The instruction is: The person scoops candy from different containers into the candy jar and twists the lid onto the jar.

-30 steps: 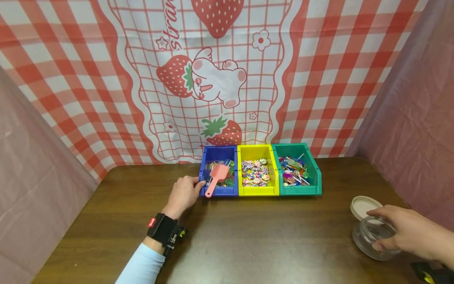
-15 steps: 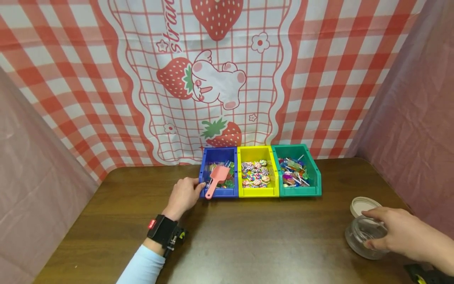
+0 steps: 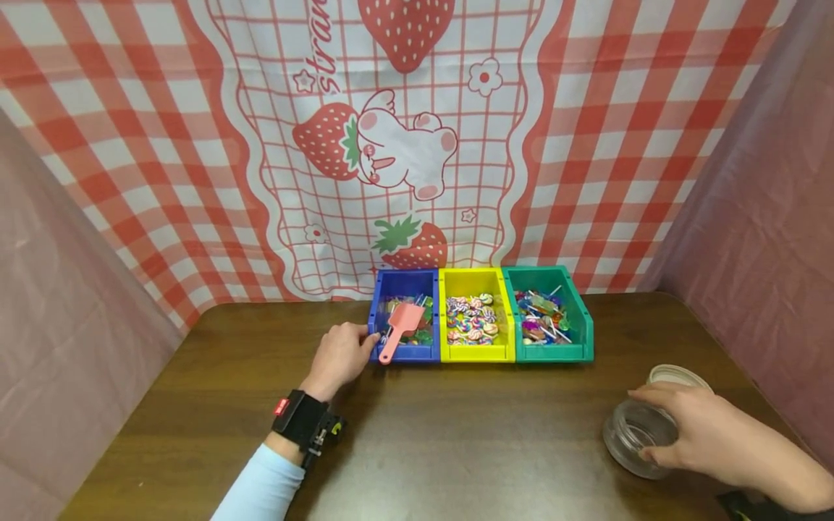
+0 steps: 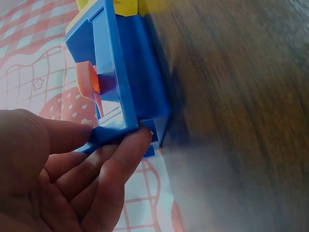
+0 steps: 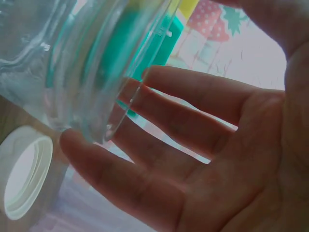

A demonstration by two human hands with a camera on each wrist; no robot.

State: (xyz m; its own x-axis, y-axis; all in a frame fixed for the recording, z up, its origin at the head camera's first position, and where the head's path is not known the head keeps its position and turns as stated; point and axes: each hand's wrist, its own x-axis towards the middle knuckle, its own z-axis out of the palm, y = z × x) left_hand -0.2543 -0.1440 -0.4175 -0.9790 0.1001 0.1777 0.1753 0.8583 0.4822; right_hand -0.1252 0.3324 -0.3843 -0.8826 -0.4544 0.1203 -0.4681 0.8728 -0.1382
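My left hand (image 3: 339, 354) pinches the front left corner of the blue bin (image 3: 407, 352), thumb on top and fingers under the lip, as the left wrist view shows for the hand (image 4: 63, 174) and bin (image 4: 140, 72). A pink scoop (image 3: 400, 322) leans in that bin over wrapped sweets. My right hand (image 3: 700, 434) grips a clear glass jar (image 3: 632, 433) at the table's right front, fingers round its rim. In the right wrist view the hand (image 5: 193, 159) lies against the jar (image 5: 72, 58). The jar's white lid (image 3: 680, 374) lies just behind it.
A yellow bin (image 3: 476, 353) and a green bin (image 3: 554, 352), both with sweets, stand joined to the blue one at the back of the brown table (image 3: 456, 434). A strawberry-print cloth hangs behind, and pink cloth walls close in both sides.
My right hand has slid the glass jar leftward, away from the lid. The left hand stays on the blue bin's corner.
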